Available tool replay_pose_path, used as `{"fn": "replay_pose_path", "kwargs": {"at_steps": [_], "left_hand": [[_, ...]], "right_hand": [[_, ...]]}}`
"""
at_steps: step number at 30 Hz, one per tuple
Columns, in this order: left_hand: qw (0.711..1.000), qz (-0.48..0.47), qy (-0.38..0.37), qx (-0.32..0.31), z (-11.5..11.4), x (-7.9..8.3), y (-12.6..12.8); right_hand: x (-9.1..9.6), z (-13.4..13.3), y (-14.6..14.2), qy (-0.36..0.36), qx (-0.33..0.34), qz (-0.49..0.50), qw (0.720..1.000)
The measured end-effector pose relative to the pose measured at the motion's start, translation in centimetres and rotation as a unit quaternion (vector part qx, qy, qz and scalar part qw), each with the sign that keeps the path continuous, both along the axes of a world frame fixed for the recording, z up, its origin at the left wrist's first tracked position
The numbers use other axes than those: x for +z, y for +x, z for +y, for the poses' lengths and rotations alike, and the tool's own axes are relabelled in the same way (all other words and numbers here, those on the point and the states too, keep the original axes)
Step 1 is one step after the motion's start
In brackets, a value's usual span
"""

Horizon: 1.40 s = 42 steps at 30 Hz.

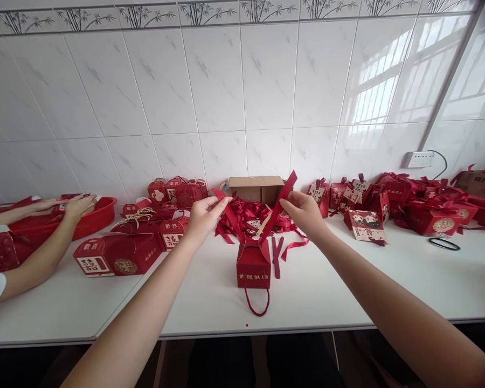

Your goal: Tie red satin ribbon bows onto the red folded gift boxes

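Observation:
A small red gift box (pixel 253 269) with gold characters stands upright on the white table, its twisted cord handle (pixel 257 312) hanging down in front toward the table edge. Two ends of a red ribbon (pixel 282 195) rise from the box top and spread apart in a V. My left hand (pixel 207 215) pinches the left end, and my right hand (pixel 303 211) pinches the right end. Behind the box lies a pile of loose red ribbons (pixel 242 213). Two dark red strips (pixel 277 256) rest just right of the box.
An open cardboard box (pixel 256 189) stands by the tiled wall. Larger red boxes (pixel 117 256) are grouped to the left, and several ribboned red boxes (pixel 432 215) to the right. At far left, another person's hands (pixel 78 206) work over a red basin (pixel 105 213). A black ring (pixel 444 244) lies at right.

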<state>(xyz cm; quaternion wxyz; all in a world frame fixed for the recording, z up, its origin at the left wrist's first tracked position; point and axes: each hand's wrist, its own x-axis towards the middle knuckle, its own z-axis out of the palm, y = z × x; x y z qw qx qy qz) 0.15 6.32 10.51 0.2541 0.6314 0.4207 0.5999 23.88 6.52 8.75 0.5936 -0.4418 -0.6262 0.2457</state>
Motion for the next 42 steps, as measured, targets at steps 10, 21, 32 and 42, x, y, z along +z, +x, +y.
{"fn": "replay_pose_path", "kwargs": {"at_steps": [10,21,32,42], "left_hand": [[0.996,-0.076,-0.008,-0.042,1.3,0.5,1.3],[0.997,-0.062,-0.001,-0.051,1.1,0.4,1.8],[0.997,-0.071,0.012,-0.033,0.6,0.8,2.0],[0.996,-0.069,0.025,-0.049,0.1,1.4,2.2]], "right_hand": [[1.6,0.2,-1.3,0.02,0.092,0.079,0.992],[2.3,1.1,-1.4,-0.028,0.092,0.169,0.981],[2.5,1.0,-1.1,-0.021,0.075,0.187,0.979],[2.9,0.4,-1.2,-0.022,0.102,0.199,0.974]]}}
